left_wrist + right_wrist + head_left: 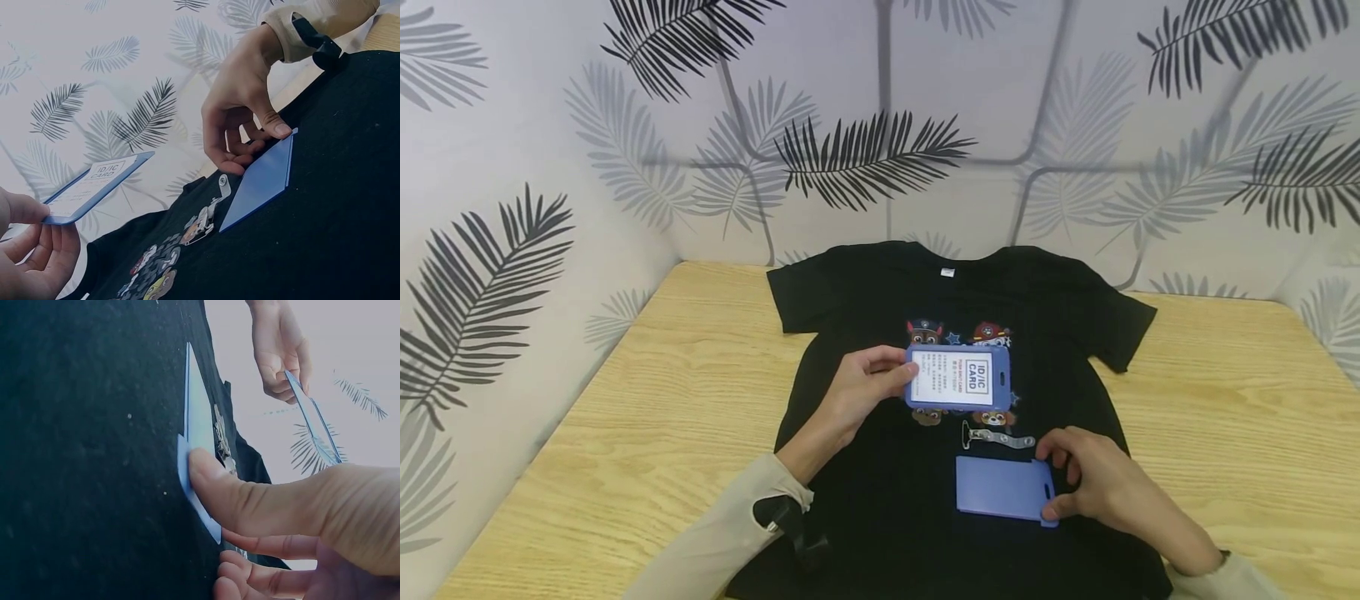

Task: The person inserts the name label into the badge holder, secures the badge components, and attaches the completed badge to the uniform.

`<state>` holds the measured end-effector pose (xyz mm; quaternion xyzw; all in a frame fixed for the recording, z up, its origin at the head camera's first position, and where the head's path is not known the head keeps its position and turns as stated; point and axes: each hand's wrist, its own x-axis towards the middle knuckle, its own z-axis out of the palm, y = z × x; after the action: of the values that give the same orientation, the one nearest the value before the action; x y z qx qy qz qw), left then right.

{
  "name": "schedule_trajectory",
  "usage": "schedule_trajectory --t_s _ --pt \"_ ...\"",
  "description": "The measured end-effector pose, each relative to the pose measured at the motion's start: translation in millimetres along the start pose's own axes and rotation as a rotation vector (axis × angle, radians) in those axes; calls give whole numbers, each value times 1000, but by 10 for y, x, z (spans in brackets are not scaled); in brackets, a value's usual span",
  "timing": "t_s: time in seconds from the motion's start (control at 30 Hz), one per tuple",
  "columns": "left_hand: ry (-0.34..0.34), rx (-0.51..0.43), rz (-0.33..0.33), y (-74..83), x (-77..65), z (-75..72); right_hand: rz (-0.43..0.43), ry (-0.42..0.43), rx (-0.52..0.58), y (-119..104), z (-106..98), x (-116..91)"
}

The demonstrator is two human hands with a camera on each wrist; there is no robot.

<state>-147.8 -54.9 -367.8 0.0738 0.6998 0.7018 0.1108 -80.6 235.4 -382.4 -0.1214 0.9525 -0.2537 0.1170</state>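
Note:
My left hand (pixel 865 387) pinches the left end of a blue badge holder (pixel 1006 379) above the T-shirt, with thumb on top and fingers beneath. A white insert printed "ID/IC CARD" (pixel 951 379) sits in the holder. Below it, a flat blue plastic badge cover (pixel 1000 487) with a slot at its right end lies on the black T-shirt (pixel 865 525). My right hand (pixel 1093 479) holds that slotted end between thumb and index finger; its other fingers are curled. A clear badge strap with a metal clip (pixel 1000 437) lies just above the cover.
The T-shirt is spread on a light wooden table (pixel 700 358), its collar toward the leaf-patterned backdrop (pixel 850 83). Cartoon dogs (pixel 925 332) are printed on its chest, partly covered by the raised holder. A black strap (pixel 797 529) hangs at my left sleeve.

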Motion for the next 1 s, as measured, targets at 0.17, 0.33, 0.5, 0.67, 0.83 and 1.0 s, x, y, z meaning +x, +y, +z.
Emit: schedule_trajectory --t_s 0.17,0.33,0.5,0.67,0.83,1.0 --pt "-9 19 5 7 10 16 -28 -15 -8 17 13 20" --pt "-14 13 8 9 28 25 -42 -18 -8 -2 24 7" --pt "-24 4 13 12 29 28 -45 -8 13 -23 23 -23" --pt "-25 -9 12 17 30 40 -45 -7 56 -36 24 -49" --pt "-21 -11 13 16 36 44 -74 7 156 -34 24 -78" --pt "-21 -19 16 20 30 44 -125 -17 388 35 1 -95"
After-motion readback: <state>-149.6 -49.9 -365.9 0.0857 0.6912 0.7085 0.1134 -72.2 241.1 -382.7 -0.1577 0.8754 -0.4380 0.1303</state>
